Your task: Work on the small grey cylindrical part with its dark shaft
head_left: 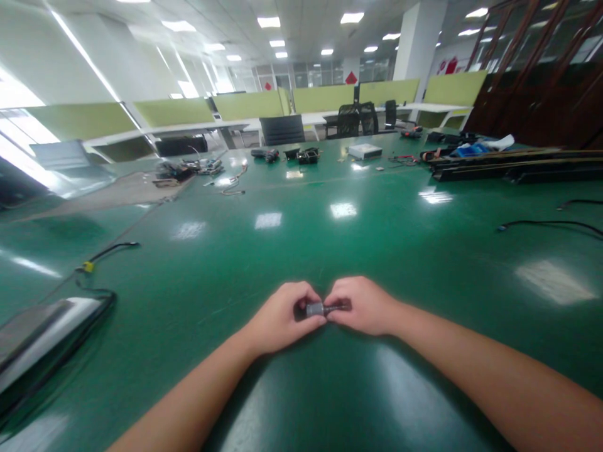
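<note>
Close together over the green table (301,245), both hands hold one small object in front of me. It is a short grey cylinder (315,309) with a thin dark end; its exact kind is too small to make out. My left hand (282,317) is closed around the grey part, fingers and thumb curled on it. The thin dark end is pinched by my right hand (360,306), whose fingertips nearly touch those of the left. Fingers hide both ends of the object.
At left lies a flat silver-grey device (51,333) with a black cable (113,251). Another black cable (546,223) is at right. Farther back are a white box (364,151), tangled parts (188,168) and long black bars (513,166). Chairs (282,130) stand beyond the table.
</note>
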`<state>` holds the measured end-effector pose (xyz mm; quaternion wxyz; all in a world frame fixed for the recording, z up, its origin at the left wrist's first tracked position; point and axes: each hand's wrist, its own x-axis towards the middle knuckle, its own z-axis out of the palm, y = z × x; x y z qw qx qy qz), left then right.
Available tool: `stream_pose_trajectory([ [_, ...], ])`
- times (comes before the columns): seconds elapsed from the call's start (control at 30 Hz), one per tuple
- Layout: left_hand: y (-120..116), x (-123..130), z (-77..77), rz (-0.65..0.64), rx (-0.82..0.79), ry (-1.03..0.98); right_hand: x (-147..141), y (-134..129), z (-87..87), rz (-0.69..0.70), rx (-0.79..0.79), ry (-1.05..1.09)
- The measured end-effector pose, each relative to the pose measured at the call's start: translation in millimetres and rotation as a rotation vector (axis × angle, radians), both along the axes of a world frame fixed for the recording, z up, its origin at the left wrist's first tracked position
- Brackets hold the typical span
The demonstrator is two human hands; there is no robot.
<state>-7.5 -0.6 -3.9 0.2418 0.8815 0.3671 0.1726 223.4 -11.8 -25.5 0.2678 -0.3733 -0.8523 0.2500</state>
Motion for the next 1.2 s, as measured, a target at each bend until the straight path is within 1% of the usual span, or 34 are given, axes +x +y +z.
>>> stream_pose_trajectory([
  [0.13, 0.0, 1.5, 3.3, -0.032, -0.004, 0.026, 1.5, 0.9, -0.3, 0.029, 0.034, 0.001],
  [0.27, 0.0, 3.9, 6.1, -0.031, -0.002, 0.036, 4.5, 1.5, 0.3, 0.030, 0.042, 0.007],
  [0.47, -0.3, 4.3, 4.7, -0.021, 0.000, 0.013, 7.8, 2.0, 1.2, 0.047, 0.028, 0.001],
  [0.63, 0.0, 5.9, 5.7, -0.040, -0.016, 0.001, 10.7, 1.7, 1.9, 0.063, 0.039, -0.018],
  [0.8, 0.1, 7.4, 6.9, -0.043, -0.023, -0.013, 11.8, 0.1, 3.5, 0.040, 0.051, -0.036],
  [1.2, 2.7, 5.3, 2.8, -0.038, -0.010, -0.019, 14.6, -1.3, 6.4, 0.039, 0.081, -0.090],
])
